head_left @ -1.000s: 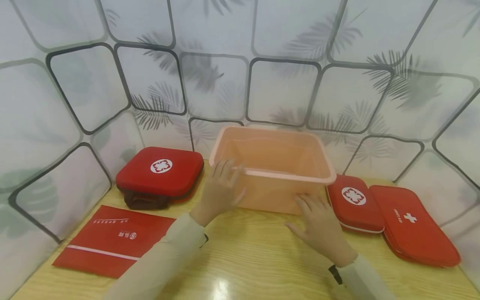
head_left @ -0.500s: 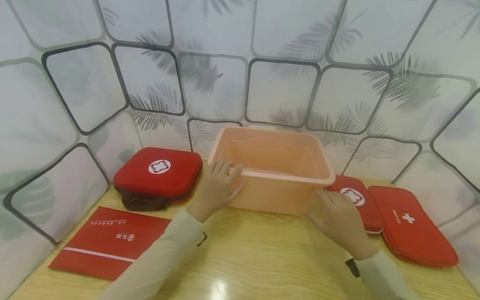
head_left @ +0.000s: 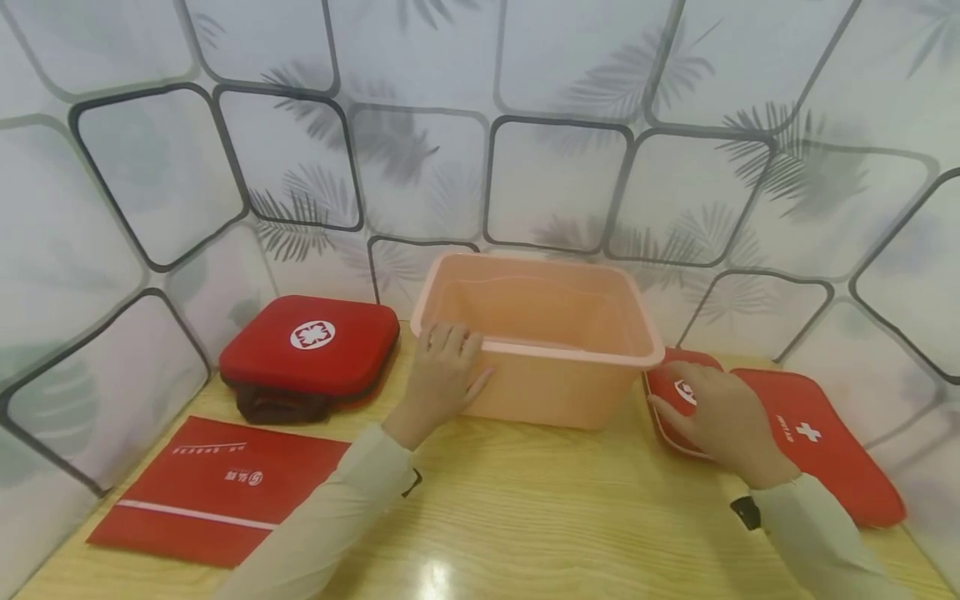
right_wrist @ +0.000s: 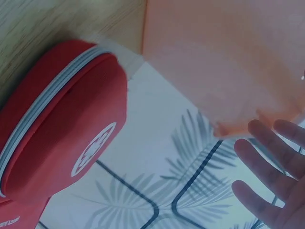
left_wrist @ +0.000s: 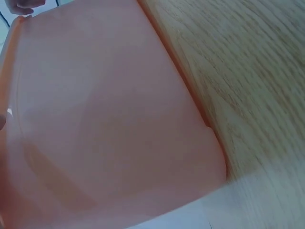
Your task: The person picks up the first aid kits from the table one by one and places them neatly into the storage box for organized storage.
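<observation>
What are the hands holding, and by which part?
The left hand grips the peach bin by its near rim, toward the left corner. The right hand holds nothing, its fingers spread.

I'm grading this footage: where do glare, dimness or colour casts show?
Head: brightest, with glare on the tabletop at the bottom edge. Left wrist: dim, darker patches across the bin. Right wrist: also dim, with a bluish cast over the patterned backdrop.

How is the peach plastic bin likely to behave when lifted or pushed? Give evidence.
The peach plastic bin is probably light for its size: it looks like an open shell, with nothing showing inside. Its straight walls and lipped rim suggest it should hold its shape. Pushed low, its boxy form would likely slide, not roll.
</observation>
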Demonstrator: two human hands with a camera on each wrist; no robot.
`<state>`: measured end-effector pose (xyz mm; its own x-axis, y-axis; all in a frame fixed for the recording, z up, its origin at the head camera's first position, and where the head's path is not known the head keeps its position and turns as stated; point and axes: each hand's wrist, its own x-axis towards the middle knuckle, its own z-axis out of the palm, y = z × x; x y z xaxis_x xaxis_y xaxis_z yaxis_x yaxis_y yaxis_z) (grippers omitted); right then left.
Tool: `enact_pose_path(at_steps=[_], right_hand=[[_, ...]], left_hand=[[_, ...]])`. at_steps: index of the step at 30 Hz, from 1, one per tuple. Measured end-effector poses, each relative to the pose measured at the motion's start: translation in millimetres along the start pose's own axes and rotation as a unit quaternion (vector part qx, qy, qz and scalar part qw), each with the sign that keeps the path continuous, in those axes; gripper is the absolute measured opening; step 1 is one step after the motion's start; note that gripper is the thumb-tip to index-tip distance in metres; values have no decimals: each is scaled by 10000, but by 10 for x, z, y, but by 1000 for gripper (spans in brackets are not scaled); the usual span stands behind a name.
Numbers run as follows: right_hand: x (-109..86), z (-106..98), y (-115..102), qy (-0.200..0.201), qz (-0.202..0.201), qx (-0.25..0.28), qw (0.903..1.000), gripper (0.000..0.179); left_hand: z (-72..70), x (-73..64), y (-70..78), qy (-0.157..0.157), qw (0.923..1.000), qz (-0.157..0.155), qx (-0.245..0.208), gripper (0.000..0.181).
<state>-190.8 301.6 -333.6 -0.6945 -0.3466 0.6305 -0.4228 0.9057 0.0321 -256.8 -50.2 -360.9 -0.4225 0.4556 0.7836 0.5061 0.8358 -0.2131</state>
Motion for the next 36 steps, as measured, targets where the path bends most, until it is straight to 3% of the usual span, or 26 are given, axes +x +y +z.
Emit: enact_pose_path(at_steps=[3, 6, 10, 17, 22, 28, 36], right_hand=[[-5, -5, 128, -213, 345, 111, 9991, 38], [-6, 0, 278, -673, 742, 174, 9948, 40], [15, 9, 488, -1432, 1262, 293, 9812, 47], [94, 78, 822, -1814, 1748, 594, 9659, 53], [198, 148, 1016, -2180, 2147, 956, 9472, 58], [291, 276, 1192, -2634, 2306, 892, 9325, 63], [333, 450, 1363, -3062, 2121, 662, 9257, 64]], left_hand=[[-6, 7, 12, -105, 9999, -52, 12, 40], [-10, 12, 17, -205, 9997, -89, 82, 40], [-10, 20, 20, -239, 9996, -113, 138, 41], [22, 24, 24, -99, 9998, -157, 93, 40], [47, 14, 25, -27, 9997, -256, -41, 35], [41, 7, 36, -88, 9994, -327, -118, 36], [10, 15, 50, -89, 9993, -340, -121, 35]])
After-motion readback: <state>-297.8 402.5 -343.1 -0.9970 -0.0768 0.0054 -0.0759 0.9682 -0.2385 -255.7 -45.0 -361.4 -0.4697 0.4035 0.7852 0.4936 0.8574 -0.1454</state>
